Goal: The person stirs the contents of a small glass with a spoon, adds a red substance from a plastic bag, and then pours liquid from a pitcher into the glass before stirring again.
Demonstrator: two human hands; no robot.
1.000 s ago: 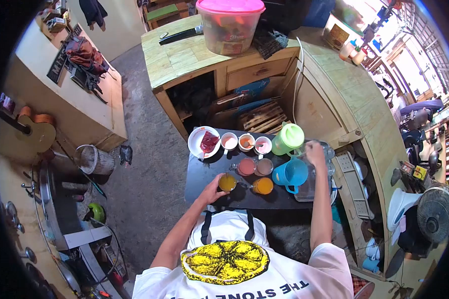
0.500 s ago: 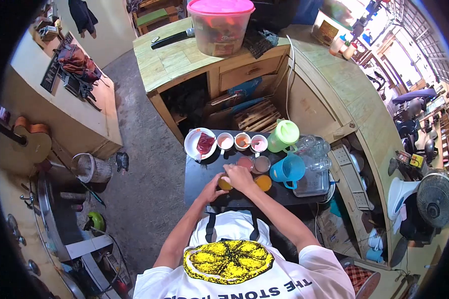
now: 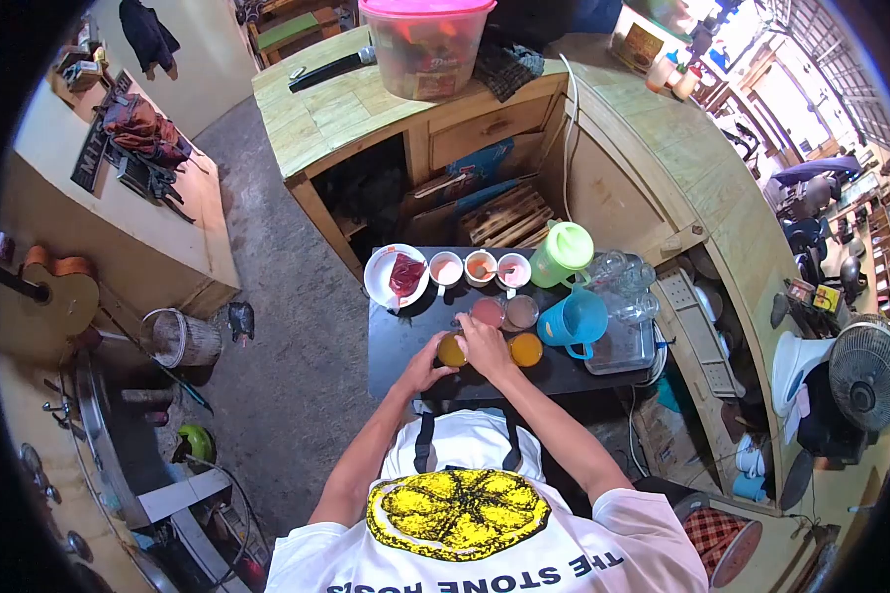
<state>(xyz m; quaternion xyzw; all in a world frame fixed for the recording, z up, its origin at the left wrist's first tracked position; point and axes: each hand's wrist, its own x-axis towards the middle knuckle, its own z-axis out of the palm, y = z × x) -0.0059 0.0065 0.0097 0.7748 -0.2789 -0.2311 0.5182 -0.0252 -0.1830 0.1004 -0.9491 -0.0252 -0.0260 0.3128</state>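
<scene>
On the dark table [image 3: 391,346], my left hand [image 3: 426,368] curls round the left side of a glass of orange-yellow drink [image 3: 452,350]. My right hand [image 3: 484,343] is at the upper right of that glass, its fingers pinched over something small that I cannot make out. A second glass of orange drink [image 3: 525,349] stands right of my right hand. Just beyond are a glass of pink drink [image 3: 486,312] and a glass of brownish drink [image 3: 520,312]. Three white cups stand in a row behind, the middle one [image 3: 480,267] with a spoon in it.
A white bowl [image 3: 375,287] with a dark red packet stands at the back left. To the right are a green lidded pitcher [image 3: 566,249], a blue jug [image 3: 574,321], clear plastic bottles [image 3: 624,287] and a clear tray [image 3: 618,358]. A wooden counter [image 3: 316,128] lies beyond.
My right hand has drawn back slightly to the right, and more of the orange-yellow glass shows between my hands. The camera view has shifted a little.
</scene>
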